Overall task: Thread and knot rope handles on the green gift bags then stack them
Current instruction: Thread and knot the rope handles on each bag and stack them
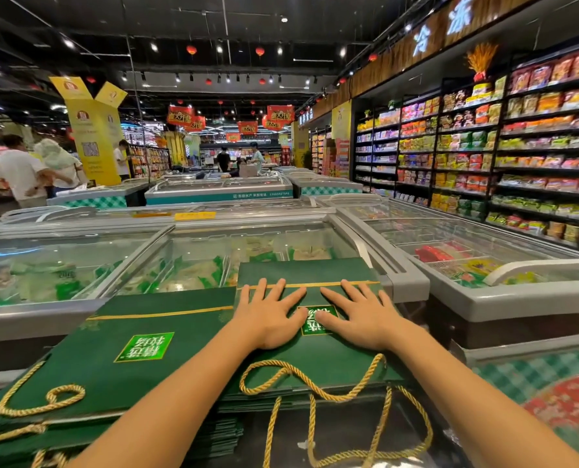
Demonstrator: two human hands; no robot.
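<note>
Atop bag: left hand, right hand

Bag label partly hidden under left hand and right hand — left bag stack cut off.

Both hands — left, right — press flat on the green bag.

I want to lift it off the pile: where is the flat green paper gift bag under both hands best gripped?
Probably its near edge, from your side. The flat green paper gift bag lies on a pile, so only edges can be pinched, and its twisted gold rope handle loops out there. The left hand and right hand rest flat on it.
</note>
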